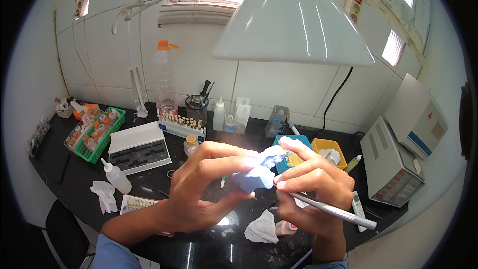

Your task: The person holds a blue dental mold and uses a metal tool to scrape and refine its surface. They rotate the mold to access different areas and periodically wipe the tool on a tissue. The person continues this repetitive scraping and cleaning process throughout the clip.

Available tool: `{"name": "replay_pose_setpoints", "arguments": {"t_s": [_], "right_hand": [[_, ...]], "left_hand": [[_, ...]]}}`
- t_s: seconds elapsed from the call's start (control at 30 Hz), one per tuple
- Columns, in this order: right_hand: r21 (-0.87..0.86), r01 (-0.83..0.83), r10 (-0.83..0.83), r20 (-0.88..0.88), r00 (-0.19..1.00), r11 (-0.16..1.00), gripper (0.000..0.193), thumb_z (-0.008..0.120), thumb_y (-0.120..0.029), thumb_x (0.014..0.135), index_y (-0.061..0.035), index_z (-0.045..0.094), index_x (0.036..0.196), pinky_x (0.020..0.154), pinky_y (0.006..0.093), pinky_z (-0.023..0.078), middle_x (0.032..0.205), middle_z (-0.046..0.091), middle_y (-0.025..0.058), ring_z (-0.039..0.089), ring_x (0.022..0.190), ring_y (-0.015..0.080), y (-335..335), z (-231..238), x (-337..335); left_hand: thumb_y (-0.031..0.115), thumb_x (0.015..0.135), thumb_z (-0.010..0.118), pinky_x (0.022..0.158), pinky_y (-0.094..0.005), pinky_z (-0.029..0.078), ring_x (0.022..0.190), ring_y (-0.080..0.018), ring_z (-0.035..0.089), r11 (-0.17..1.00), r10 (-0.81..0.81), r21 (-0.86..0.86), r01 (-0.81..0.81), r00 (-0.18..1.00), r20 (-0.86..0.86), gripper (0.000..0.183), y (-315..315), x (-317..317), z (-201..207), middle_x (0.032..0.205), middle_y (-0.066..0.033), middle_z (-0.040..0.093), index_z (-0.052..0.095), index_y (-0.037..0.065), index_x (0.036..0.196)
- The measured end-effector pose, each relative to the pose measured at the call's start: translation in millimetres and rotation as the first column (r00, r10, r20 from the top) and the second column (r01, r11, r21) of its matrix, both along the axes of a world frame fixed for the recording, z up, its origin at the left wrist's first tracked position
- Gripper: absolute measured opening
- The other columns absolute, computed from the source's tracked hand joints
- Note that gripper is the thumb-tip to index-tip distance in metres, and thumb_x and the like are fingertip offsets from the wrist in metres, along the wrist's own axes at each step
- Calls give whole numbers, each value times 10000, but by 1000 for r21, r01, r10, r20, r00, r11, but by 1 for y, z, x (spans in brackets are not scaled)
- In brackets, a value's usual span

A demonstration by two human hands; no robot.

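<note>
Between the thumb and fingers of my left hand point(199, 184) is a pale blue-white dental cast point(256, 178), raised above the dark worktop under the lamp. My right hand point(318, 184) grips a slim silver-handled tool point(343, 211) like a pen, its handle pointing down to the right. The tool's working end is at the cast's right side, too small and covered by fingers to make out. My right fingertips are close against the cast. Below the hands lie a crumpled tissue point(261, 227) and a small bottle of pinkish material point(285, 228).
A large white lamp shade point(294, 25) hangs low over the hands. Behind them stand a tooth shade guide point(181, 128), a blue basket point(303, 142) and a yellow bin point(326, 145). A white squeeze bottle point(117, 177) and an open white case point(139, 144) are left; a furnace-like machine point(393, 164) is right.
</note>
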State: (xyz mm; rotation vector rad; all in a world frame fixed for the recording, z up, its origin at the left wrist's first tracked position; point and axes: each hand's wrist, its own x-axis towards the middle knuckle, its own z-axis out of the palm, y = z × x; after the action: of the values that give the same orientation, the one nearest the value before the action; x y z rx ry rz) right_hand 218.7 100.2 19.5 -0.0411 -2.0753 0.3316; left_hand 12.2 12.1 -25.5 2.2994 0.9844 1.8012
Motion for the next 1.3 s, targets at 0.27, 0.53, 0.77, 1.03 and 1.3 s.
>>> {"name": "replay_pose_setpoints", "arguments": {"t_s": [0.27,0.53,0.77,1.03,1.3], "right_hand": [[-4,5,-5,-16,1000,1000,257,735,80,642,-73,693,843,962,535,565,829,741,95,730,1025,387,-4,2,0],[62,59,-61,25,998,996,265,781,44,632,-98,723,848,970,497,567,848,757,57,720,1066,363,-4,3,1],[103,66,-72,51,996,992,271,859,0,638,-81,734,864,913,424,590,868,749,55,711,1086,316,-6,6,1],[147,91,-100,57,993,985,184,830,-53,708,-133,744,850,912,440,564,847,770,17,709,1068,330,-9,10,1],[166,93,-105,64,992,982,288,862,-19,622,-106,762,877,893,407,564,888,754,22,690,1077,297,-10,11,2]], "left_hand": [[-65,826,775,982,-441,573,1258,-397,581,992,-108,-44,115,985,136,614,4,4,-6,1232,-167,453,403,57,1299],[-70,834,761,973,-383,577,1246,-362,599,988,-149,51,143,978,148,573,9,4,-6,1240,-182,495,440,32,1298],[-87,839,742,938,-330,597,1230,-323,614,990,-134,73,124,979,154,547,8,5,-5,1242,-190,524,469,18,1301],[-127,867,680,1001,-360,568,1282,-339,573,967,-253,46,249,941,225,555,10,3,-7,1314,-189,458,423,21,1336],[-128,879,662,967,-349,586,1284,-353,576,979,-203,50,197,966,159,525,10,1,-5,1301,-192,471,439,21,1330]]}}
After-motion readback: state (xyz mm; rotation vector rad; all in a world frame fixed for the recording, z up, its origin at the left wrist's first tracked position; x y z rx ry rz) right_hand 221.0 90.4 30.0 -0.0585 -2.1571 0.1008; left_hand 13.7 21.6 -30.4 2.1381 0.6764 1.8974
